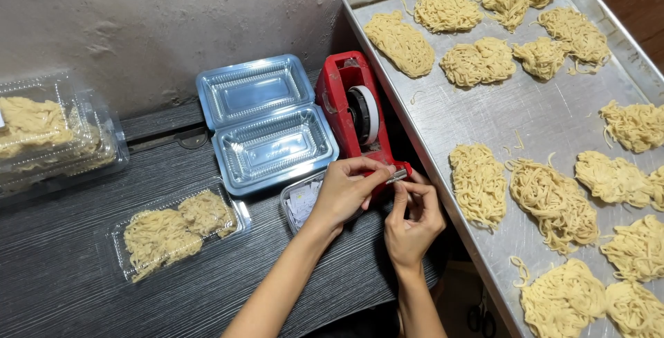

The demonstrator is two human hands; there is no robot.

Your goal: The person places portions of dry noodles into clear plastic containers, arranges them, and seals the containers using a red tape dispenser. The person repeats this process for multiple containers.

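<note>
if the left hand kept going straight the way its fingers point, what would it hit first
Most likely the red tape dispenser: the left hand points right, its fingertips already at the dispenser's cutter end, beside the right hand. Depth is hard to judge.

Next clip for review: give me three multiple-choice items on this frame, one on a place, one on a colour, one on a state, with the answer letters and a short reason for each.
1. Where is the tape dispenser?
A. Between the open empty clamshell box and the metal tray
B. On the tray among the noodles
C. Left of the stacked filled boxes

2. What colour is the dispenser's body?
A. Blue
B. Red
C. Green

3. What state is the clamshell box beside the dispenser in?
A. Shut and full
B. Open and full
C. Open and empty

Answers:
1 A, it stands on the dark tabletop with the box on one side and the tray on the other.
2 B, its body is red, with a white roll.
3 C, both halves lie open with nothing inside.

The left hand and right hand meet at the dispenser's near end.
</note>
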